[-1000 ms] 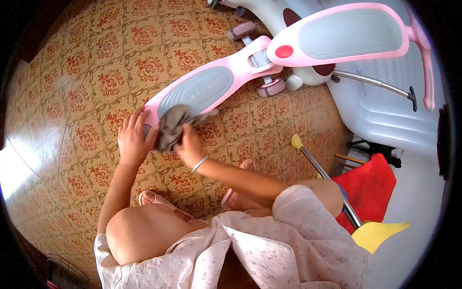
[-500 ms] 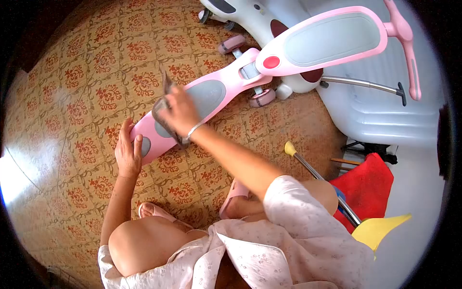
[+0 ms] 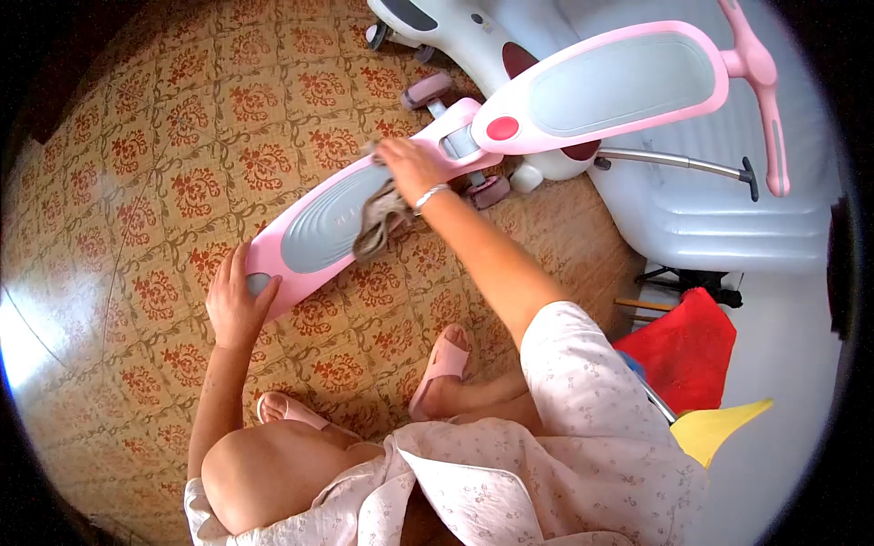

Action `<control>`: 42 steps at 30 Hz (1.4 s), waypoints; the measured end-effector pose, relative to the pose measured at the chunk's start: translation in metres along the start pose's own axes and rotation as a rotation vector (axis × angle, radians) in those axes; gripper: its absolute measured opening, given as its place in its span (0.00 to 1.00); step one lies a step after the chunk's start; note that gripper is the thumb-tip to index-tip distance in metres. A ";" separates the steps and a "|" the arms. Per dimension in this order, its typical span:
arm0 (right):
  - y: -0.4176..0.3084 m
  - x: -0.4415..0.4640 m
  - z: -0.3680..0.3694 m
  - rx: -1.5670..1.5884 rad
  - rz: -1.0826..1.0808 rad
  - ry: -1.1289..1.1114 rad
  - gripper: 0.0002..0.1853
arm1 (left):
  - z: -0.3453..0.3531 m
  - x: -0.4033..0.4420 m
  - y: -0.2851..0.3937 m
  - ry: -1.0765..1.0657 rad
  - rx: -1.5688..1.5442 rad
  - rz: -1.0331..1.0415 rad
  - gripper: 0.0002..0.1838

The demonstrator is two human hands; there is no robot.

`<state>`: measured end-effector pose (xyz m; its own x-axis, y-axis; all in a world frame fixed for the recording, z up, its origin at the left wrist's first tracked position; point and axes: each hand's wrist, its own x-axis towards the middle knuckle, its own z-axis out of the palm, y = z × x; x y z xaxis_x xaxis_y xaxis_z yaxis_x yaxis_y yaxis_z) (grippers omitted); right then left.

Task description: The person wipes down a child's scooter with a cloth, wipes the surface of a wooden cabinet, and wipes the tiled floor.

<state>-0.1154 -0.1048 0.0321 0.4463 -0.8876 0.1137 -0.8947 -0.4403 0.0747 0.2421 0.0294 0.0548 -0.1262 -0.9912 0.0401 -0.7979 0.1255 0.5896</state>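
Note:
A pink and grey child's scooter (image 3: 320,218) stretches from the middle of the view up to the right, its ribbed grey footboard facing me. My left hand (image 3: 238,298) is closed round the board's lower end, thumb on top by the small grey oval. Near the joint, my right hand (image 3: 414,173) presses a brownish rag (image 3: 378,223) onto the upper part of the board. Part of the rag hangs over the board's near edge; its rest is hidden under my fingers. Beyond the joint lie a red button (image 3: 503,128), a long grey panel (image 3: 624,84) and a pink handlebar (image 3: 760,68).
Behind the scooter are a white ride-on toy (image 3: 473,36) and a pale inflatable (image 3: 719,218). A red cloth (image 3: 687,355) and a yellow piece (image 3: 719,432) sit at my right. My sandalled feet (image 3: 446,364) rest on patterned flooring (image 3: 196,191).
My right hand has slid the rag up and right along the footboard, toward the joint, uncovering the ribbed grey panel. My left hand stays at the lower end.

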 end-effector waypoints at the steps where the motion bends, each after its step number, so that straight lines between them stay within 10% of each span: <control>1: 0.011 -0.005 -0.020 -0.058 -0.012 -0.078 0.16 | -0.001 0.000 0.001 -0.011 -0.026 -0.023 0.36; 18: 0.020 -0.037 -0.089 -0.593 -0.071 -0.224 0.30 | -0.005 -0.015 -0.015 0.082 0.009 -0.020 0.35; 26: 0.012 -0.048 -0.060 -0.042 -0.193 0.029 0.17 | -0.014 -0.018 -0.014 0.069 -0.082 -0.065 0.34; 33: -0.012 -0.076 -0.060 0.686 0.540 -0.256 0.13 | -0.010 -0.017 -0.016 0.071 -0.015 -0.071 0.33; 42: -0.015 -0.013 -0.114 -0.069 -0.181 -0.025 0.17 | -0.014 -0.023 -0.020 0.096 -0.010 -0.050 0.31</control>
<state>-0.1058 -0.0715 0.1425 0.5986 -0.7982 0.0678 -0.7963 -0.5836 0.1594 0.2693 0.0492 0.0536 -0.0294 -0.9958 0.0873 -0.7961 0.0761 0.6004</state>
